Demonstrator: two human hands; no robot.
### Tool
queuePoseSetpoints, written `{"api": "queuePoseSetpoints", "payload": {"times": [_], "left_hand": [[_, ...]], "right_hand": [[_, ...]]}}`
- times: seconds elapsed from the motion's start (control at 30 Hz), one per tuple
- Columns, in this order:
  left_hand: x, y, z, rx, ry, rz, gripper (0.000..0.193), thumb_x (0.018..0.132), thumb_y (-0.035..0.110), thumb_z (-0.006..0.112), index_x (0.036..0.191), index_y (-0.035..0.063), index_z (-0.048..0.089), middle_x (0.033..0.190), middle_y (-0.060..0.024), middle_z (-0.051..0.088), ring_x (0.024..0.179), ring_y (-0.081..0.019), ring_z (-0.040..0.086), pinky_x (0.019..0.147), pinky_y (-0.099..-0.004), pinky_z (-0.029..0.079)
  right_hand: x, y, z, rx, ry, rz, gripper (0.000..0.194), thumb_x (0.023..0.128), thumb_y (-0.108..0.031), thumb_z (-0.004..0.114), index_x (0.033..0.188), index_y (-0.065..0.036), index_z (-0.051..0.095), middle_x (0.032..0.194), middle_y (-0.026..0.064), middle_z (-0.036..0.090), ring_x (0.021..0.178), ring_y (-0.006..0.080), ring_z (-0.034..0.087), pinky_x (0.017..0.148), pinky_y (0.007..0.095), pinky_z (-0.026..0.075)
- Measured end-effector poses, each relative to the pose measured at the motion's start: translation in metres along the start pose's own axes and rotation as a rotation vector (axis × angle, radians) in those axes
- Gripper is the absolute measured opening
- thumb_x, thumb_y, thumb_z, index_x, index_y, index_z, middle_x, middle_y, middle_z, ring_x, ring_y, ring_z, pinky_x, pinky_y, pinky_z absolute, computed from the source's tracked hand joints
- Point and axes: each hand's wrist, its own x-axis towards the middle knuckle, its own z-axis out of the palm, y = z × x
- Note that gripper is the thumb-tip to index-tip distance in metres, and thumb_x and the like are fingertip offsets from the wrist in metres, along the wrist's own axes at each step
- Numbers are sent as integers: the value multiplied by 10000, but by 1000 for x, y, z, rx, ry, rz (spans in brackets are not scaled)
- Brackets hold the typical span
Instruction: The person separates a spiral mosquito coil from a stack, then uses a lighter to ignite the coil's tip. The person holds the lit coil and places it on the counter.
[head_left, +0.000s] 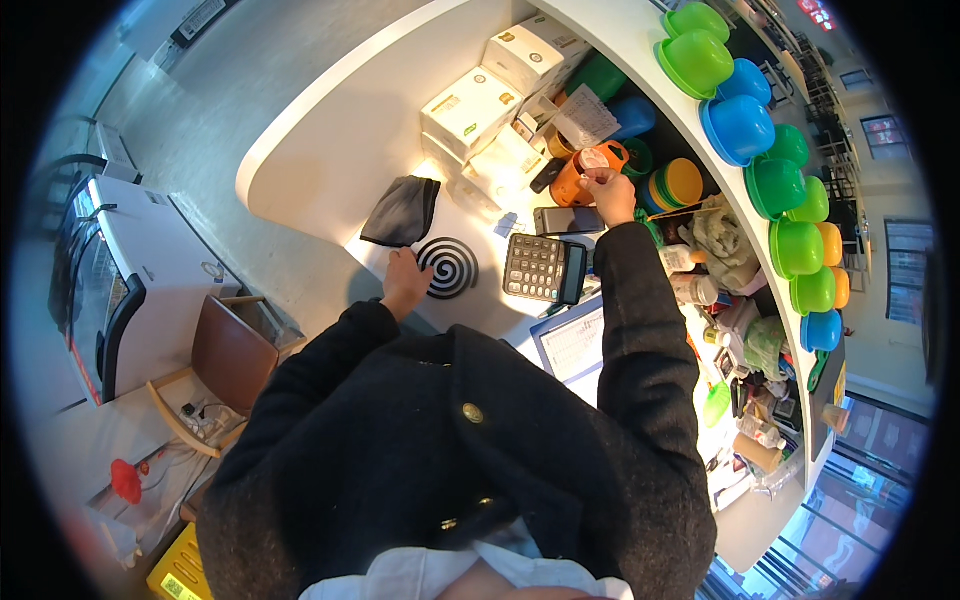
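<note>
My left hand (406, 283) rests at the left rim of a black spiral mosquito coil (448, 268), fingertips touching it; whether they grip it is unclear. The coil lies flat on the white desk. Just above it sits a folded dark cloth (401, 211). Over an orange bucket-shaped holder (568, 187), my right hand (611, 196) has thumb and finger pinched on a small white item, too small to identify. Below that hand lies a dark phone-like device (568, 220). A black calculator (544, 268) and a blue binder clip (509, 223) are between my hands.
White cartons (471, 112) are stacked at the back. A blue clipboard (571, 341) with a printed sheet lies by my right sleeve. Bottles and cups crowd the right side, below a curved ledge lined with coloured plastic bowls (739, 129). A brown chair (232, 352) stands left.
</note>
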Motion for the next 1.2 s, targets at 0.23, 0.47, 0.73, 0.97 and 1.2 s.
{"api": "queuePoseSetpoints", "payload": {"times": [0.23,0.47,0.73,0.97,1.2], "left_hand": [[5,9,-3,-7,-63,-67,438,809,231,686,1083,-30,465,1152,-237,455,1022,-421,521,865,-456,452],[9,1,5,36,-42,-42,448,775,205,694,1087,-37,482,1178,-252,460,1066,-422,512,891,-450,449],[8,0,3,30,-41,-87,454,732,201,681,1080,-26,498,1165,-258,490,1083,-426,510,899,-457,443],[15,-23,6,-356,-30,0,387,706,164,698,1026,18,535,895,-160,623,847,-345,603,747,-401,477],[5,-26,-38,-1097,-436,-305,257,755,-18,538,1006,-66,563,989,-84,594,805,-166,600,628,-288,507]], "right_hand": [[-11,-6,18,-360,-170,-103,313,860,-369,583,1094,-185,680,1091,112,663,1050,292,603,929,614,307],[-9,-11,16,-431,-252,-37,354,857,-398,600,1102,-150,659,1148,119,635,1096,311,577,941,640,301],[-12,7,31,-395,83,-245,276,707,-253,761,938,-121,685,970,79,661,900,283,631,855,467,413],[-3,20,26,214,-86,-45,352,678,-164,817,990,-39,713,795,36,634,699,133,582,671,260,469],[-9,19,19,845,-99,87,275,774,-28,748,1039,12,683,861,0,615,738,66,540,698,192,447]]}}
